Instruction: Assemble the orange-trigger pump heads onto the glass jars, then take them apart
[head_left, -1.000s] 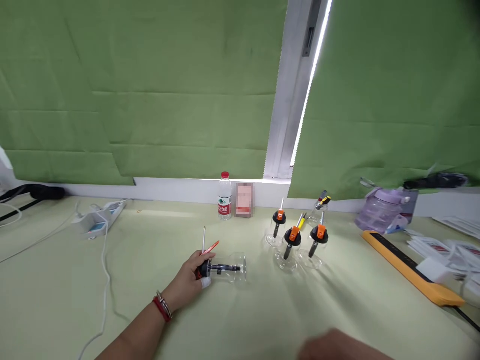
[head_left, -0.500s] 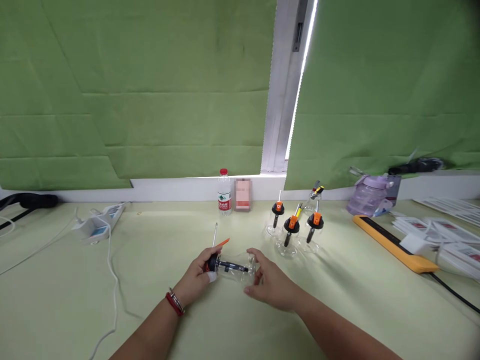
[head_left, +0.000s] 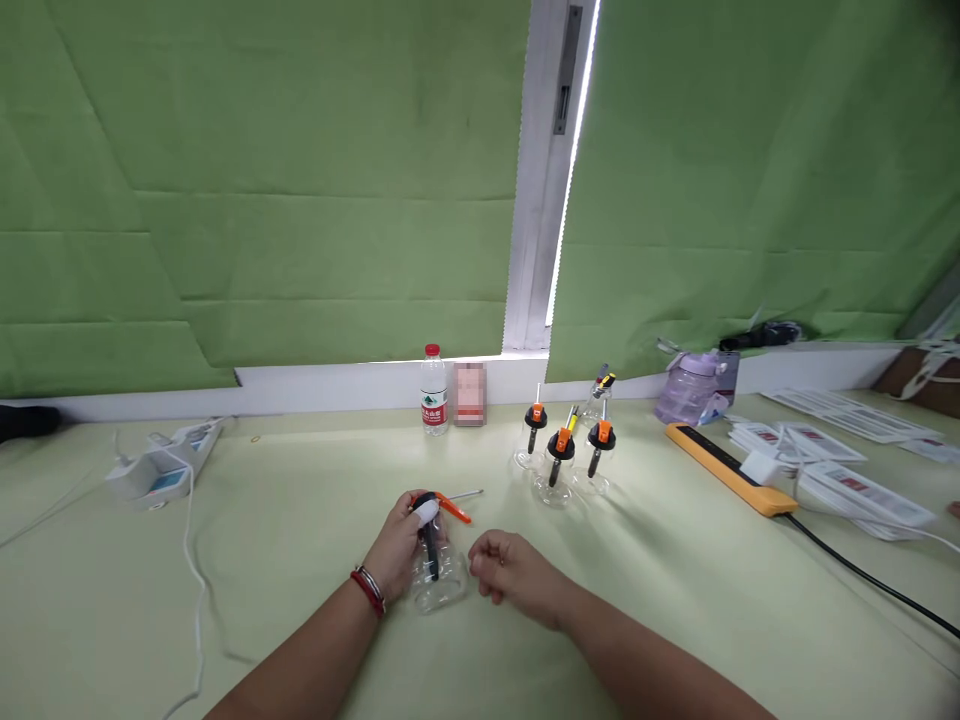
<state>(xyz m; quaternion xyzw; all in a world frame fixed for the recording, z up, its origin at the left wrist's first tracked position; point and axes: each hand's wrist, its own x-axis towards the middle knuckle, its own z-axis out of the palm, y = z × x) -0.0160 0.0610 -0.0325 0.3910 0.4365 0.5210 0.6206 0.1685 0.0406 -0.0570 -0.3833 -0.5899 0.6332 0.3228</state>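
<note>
Black-capped clear bottle (head_left: 444,592), clamped near its cap by the left hand (head_left: 399,548) over the tabletop (head_left: 315,520). The right hand (head_left: 521,580) curls just beside it, its grip indiscernible; three similar bottles (head_left: 560,445) stand beyond.

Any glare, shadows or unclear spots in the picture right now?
Head view: bright glare down the window gap; shadows stretching toward the lower right from the standing bottles; faint, see-through edges on the held bottle in the left hand; pink card pixelated.
</note>
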